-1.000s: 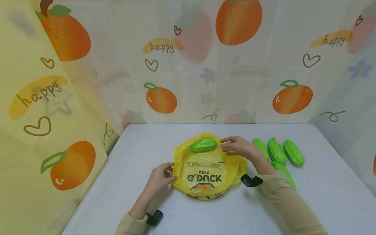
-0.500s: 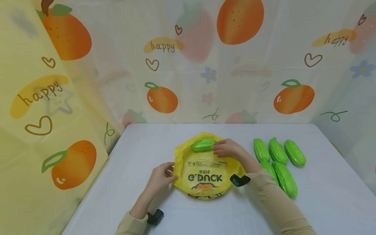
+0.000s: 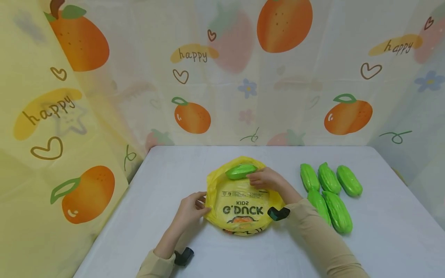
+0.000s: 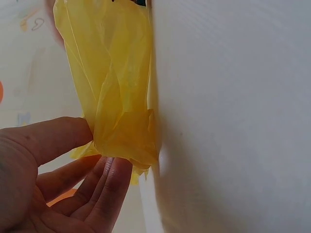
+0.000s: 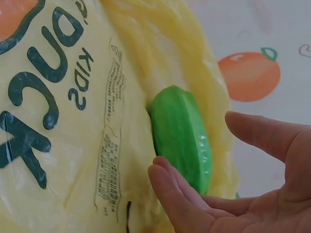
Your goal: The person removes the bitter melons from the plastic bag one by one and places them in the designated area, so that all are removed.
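Observation:
A yellow plastic bag (image 3: pixel 243 197) with duck lettering stands mouth-up on the table, its rim spread wide. Inside it, against the far wall, lies a ribbed green toy cucumber (image 3: pixel 240 172). My left hand (image 3: pixel 190 210) pinches the bag's left rim; in the left wrist view the thumb and fingers lie on either side of the yellow film (image 4: pixel 116 87). My right hand (image 3: pixel 265 180) reaches over the bag's right side to the cucumber's right end. In the right wrist view its thumb stands apart from the cucumber (image 5: pixel 180 138) and its fingertips overlap the lower end; contact cannot be told.
Several more green toy cucumbers (image 3: pixel 328 178) lie in two rows on the white table (image 3: pixel 167 170) to the right of the bag, beside my right forearm. A fruit-printed curtain (image 3: pixel 222 96) hangs behind and at the sides.
My right hand has moved left from the bag's right rim to over its mouth, beside the cucumber inside. My left hand keeps its place on the bag.

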`<action>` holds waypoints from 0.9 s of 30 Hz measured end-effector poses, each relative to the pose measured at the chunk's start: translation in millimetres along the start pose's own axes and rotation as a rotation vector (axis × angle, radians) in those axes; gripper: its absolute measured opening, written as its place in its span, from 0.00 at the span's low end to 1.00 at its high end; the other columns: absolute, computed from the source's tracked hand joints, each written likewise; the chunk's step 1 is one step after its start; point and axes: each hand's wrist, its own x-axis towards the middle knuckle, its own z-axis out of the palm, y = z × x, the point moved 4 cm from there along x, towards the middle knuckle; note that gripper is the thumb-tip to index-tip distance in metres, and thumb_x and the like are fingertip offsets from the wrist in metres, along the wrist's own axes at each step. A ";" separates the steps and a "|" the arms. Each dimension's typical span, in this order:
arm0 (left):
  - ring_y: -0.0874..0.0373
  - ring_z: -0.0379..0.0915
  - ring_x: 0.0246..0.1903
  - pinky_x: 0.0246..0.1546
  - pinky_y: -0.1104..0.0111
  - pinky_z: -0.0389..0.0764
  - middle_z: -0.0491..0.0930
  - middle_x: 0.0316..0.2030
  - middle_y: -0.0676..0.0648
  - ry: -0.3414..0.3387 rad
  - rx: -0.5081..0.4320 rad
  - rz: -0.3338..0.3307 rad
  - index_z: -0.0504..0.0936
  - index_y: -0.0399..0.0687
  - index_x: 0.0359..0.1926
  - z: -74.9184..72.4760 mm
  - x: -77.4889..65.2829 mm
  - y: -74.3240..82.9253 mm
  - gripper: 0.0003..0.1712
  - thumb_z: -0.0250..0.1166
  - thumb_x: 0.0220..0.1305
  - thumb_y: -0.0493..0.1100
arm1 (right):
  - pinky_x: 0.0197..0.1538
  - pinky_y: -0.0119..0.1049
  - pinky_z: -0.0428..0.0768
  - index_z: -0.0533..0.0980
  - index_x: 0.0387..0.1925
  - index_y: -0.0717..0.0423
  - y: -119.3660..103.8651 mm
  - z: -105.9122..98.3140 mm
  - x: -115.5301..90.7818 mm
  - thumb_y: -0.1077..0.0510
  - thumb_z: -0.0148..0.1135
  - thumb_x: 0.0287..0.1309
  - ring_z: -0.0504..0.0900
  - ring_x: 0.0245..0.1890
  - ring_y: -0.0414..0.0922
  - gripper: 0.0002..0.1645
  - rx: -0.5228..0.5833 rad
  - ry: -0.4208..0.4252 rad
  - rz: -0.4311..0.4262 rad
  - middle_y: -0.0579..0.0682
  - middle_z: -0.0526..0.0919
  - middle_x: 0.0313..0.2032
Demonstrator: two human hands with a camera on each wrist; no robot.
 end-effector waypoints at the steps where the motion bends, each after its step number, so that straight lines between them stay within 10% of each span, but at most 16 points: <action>1: 0.61 0.76 0.32 0.33 0.70 0.79 0.81 0.37 0.48 0.001 0.000 -0.002 0.78 0.41 0.54 0.0 0.1 -0.1 0.28 0.73 0.49 0.36 | 0.59 0.47 0.74 0.61 0.60 0.77 1.0 0.4 1.4 0.56 0.59 0.62 0.76 0.56 0.57 0.34 0.002 0.005 -0.003 0.71 0.70 0.58; 27: 0.62 0.76 0.31 0.32 0.71 0.79 0.81 0.37 0.48 -0.004 -0.005 0.012 0.78 0.40 0.54 1.2 0.4 -1.6 0.28 0.73 0.49 0.36 | 0.40 0.36 0.83 0.51 0.72 0.59 12.7 14.3 20.9 0.51 0.60 0.62 0.82 0.47 0.51 0.43 0.184 0.255 -0.003 0.62 0.73 0.59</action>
